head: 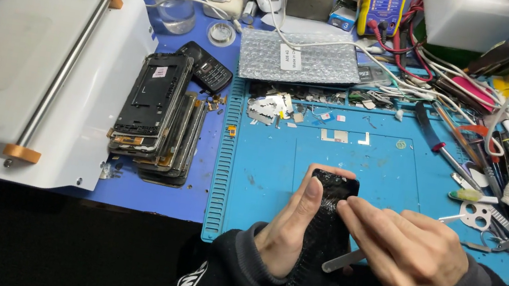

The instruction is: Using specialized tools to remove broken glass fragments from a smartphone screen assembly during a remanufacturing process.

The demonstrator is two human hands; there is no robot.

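Left hand [291,227]: wrapped around the left edge of the screen [321,249], thumb on its face.
Right hand [407,247]: closed around a metal tool [342,262], forefinger pressing the glass.
Screen: black, cracked (badly), held over the blue mat [264,165].
Left of mat: stacked phones [160,114], white machine [29,60].

Two bare hands — left hand [289,227], right hand [404,248] — meet on one black phone panel [320,255] at six o'clock. One flat metal tool [342,262] shows beneath the right. At nine o'clock, one white machine [34,71] with one steel bar; beside it one pile of phone frames [160,118] — perhaps four, edges overlapping. One keypad phone [206,67], one bubble-wrap bag [298,58], one multimeter [383,5] toward twelve.
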